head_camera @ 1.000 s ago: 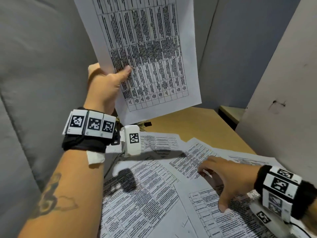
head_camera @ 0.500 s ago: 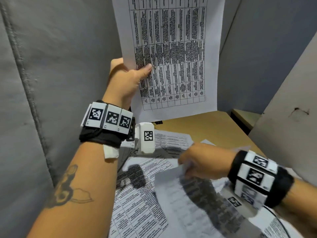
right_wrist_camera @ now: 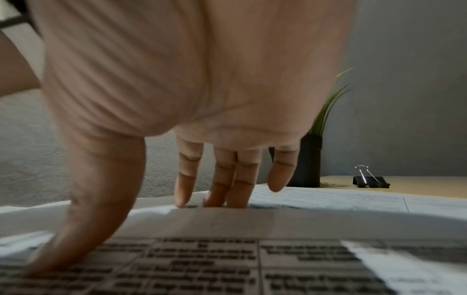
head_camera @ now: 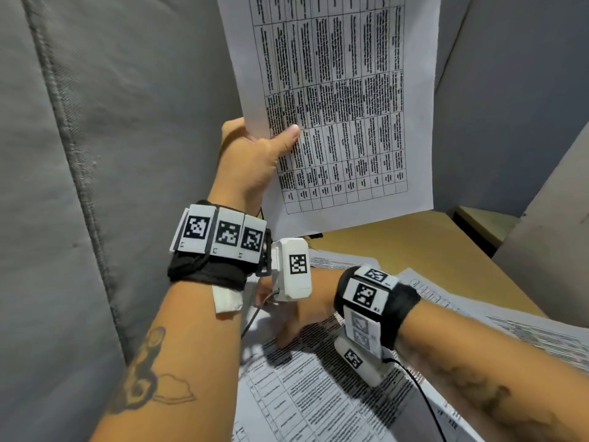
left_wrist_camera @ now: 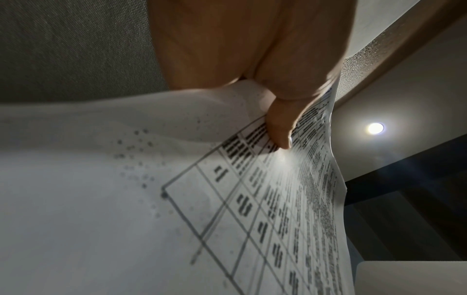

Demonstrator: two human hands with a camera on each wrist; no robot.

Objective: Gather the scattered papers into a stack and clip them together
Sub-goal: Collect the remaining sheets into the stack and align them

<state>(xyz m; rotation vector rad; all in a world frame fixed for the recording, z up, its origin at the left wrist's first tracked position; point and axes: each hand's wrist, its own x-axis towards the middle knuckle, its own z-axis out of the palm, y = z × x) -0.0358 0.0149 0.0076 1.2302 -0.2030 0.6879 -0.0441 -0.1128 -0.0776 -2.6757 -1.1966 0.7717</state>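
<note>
One printed sheet (head_camera: 344,100) stands upright above the desk (head_camera: 398,250), pinched by my left hand (head_camera: 251,161); my right hand (right_wrist_camera: 192,99) presses straight fingers on loose papers (head_camera: 318,393) there, one binder clip (right_wrist_camera: 371,181) beyond them.

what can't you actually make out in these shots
- Head view: the right hand is mostly hidden behind the left wrist camera.
- Head view: the top of the held sheet is cut off by the frame edge.
- Both wrist views: the printed table text is too blurred to read.
- Left wrist view: the fingers behind the sheet are hidden; only the thumb shows.
</note>
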